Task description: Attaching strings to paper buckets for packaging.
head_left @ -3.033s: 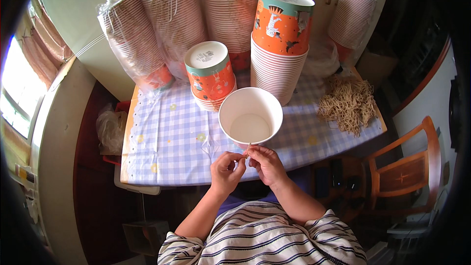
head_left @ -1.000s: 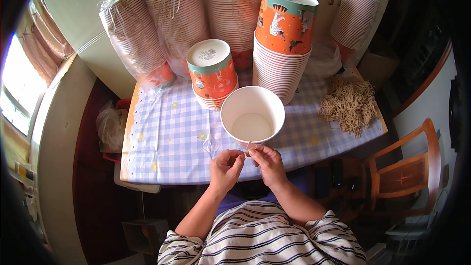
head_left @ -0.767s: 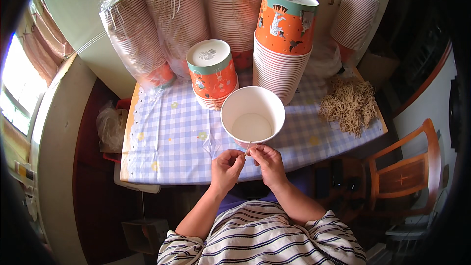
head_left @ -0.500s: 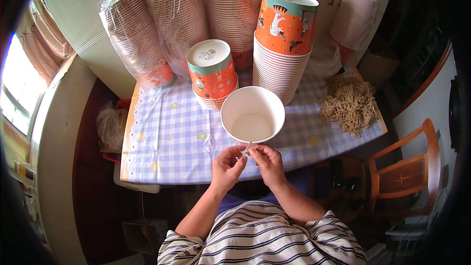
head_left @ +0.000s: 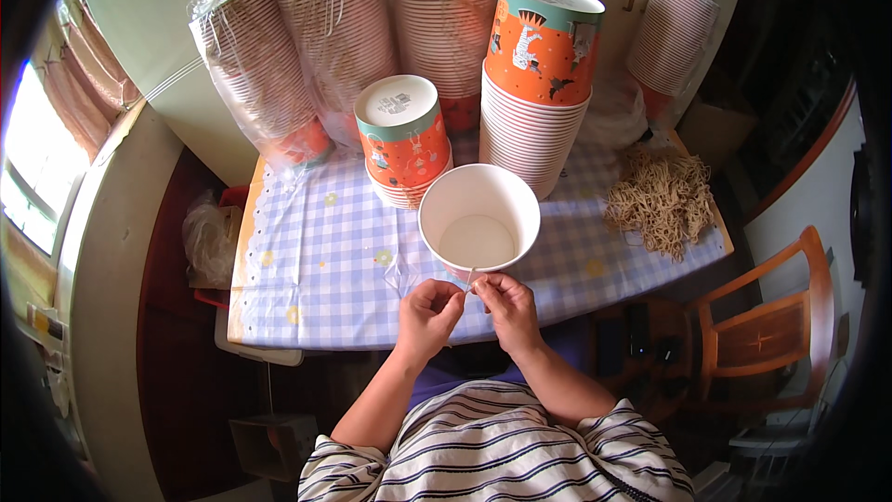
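An open paper bucket (head_left: 444, 214), white inside, stands upright at the table's near edge. Right at its near rim, a thin pale cord (head_left: 470, 279) passes between my fingertips. My left hand (head_left: 429, 318) is closed in a pinch on the cord. Close beside it, my right hand (head_left: 511, 314) also pinches the cord, thumb and fingers pressed together. Whether the cord runs through the bucket wall is too small to make out. To the right lies a tangled heap of tan cords (head_left: 662, 203).
Behind the bucket stand a short stack of upturned orange-and-green buckets (head_left: 405, 144) and a taller stack (head_left: 534, 130). Plastic-wrapped bucket stacks (head_left: 255, 65) line the back. A checked cloth (head_left: 316, 270) covers the table. At the right is a wooden chair (head_left: 762, 330).
My left hand has shifted slightly left, its fingers curled in more. My right hand and the bucket have barely moved.
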`<state>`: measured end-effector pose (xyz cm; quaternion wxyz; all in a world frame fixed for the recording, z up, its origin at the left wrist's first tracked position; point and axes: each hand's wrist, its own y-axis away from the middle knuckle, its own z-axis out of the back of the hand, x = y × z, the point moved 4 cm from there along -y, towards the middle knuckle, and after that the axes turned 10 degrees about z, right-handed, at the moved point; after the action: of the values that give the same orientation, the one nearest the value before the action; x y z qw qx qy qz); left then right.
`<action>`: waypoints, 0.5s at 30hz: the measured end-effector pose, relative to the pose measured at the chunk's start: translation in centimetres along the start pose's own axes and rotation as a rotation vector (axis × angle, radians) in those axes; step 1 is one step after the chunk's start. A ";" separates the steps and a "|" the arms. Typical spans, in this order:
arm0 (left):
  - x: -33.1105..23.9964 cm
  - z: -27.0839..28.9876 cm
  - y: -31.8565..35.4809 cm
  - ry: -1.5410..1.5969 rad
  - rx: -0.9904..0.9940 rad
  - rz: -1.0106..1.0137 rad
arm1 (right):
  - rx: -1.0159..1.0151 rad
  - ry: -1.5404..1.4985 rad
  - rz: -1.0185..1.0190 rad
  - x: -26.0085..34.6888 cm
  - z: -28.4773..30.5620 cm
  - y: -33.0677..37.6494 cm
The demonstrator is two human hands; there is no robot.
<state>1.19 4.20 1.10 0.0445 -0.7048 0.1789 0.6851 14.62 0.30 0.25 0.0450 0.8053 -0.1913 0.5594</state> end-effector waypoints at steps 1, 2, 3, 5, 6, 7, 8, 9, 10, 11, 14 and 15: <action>0.0 0.1 0.0 0.000 -0.001 0.000 | -0.003 0.011 -0.002 0.1 0.0 0.0; 0.0 0.1 -0.1 0.054 0.010 0.005 | -0.005 0.022 -0.004 0.1 -0.1 0.0; 0.0 0.2 -0.2 0.109 0.022 0.009 | -0.004 0.022 -0.004 0.1 0.0 0.0; -0.2 0.2 -0.1 0.112 0.047 0.036 | 0.004 0.031 -0.025 0.0 0.1 -0.1; -0.2 0.2 0.0 0.116 0.072 0.063 | 0.004 0.031 -0.025 0.0 0.1 -0.1; -0.1 0.1 0.0 0.117 0.071 0.063 | 0.004 0.028 -0.023 0.0 0.1 -0.1; -0.1 0.1 0.0 0.114 0.064 0.067 | 0.005 0.025 -0.021 0.0 0.0 -0.1; 0.0 0.0 -0.1 0.111 0.057 0.071 | 0.006 0.025 -0.021 -0.1 0.1 0.0; 0.1 0.1 -0.1 0.111 0.057 0.071 | 0.015 0.018 -0.019 -0.1 0.1 0.0; 0.2 0.1 -0.2 0.094 0.051 0.067 | 0.024 0.011 -0.018 -0.1 0.1 0.0; 0.2 0.1 -0.1 0.072 0.043 0.070 | -0.008 0.000 -0.016 0.0 -0.1 0.0; 0.2 0.1 -0.1 0.067 0.040 0.078 | -0.008 -0.001 -0.016 -0.1 -0.1 0.0</action>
<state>1.14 4.31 0.87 0.0260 -0.7189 0.2213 0.6584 14.56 0.34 0.21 0.0527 0.8067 -0.1873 0.5580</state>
